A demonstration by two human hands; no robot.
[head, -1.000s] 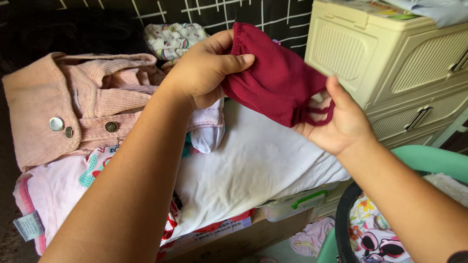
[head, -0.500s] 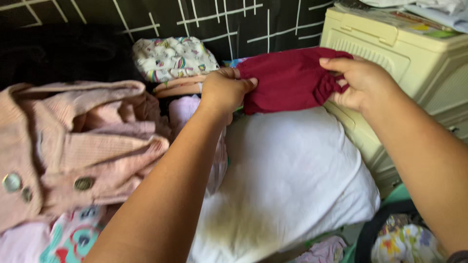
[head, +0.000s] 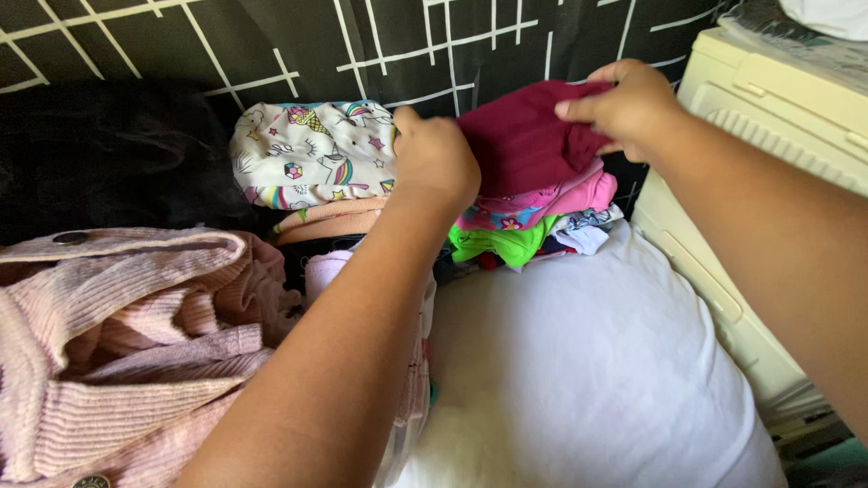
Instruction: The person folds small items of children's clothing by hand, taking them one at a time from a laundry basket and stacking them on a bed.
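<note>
Maroon cloth (head: 529, 136), folded, lies atop the stack (head: 533, 217) of folded clothes: pink, green, patterned layers under it. Left hand (head: 436, 163) has fingers closed on the cloth's left edge. Right hand (head: 628, 108) pinches its right edge between thumb and fingers. Left of the stack: unicorn-print bundle (head: 307, 154). In front of the stack: white pillow (head: 588, 361). Right of the stack: cream drawer unit (head: 778, 136). Further left, nearer the camera: pink corduroy jacket (head: 127, 352).

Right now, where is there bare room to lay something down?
The white pillow is bare between the pink jacket and the cream drawers. It is crowded behind: both hands hold a red garment on the folded pile.
</note>
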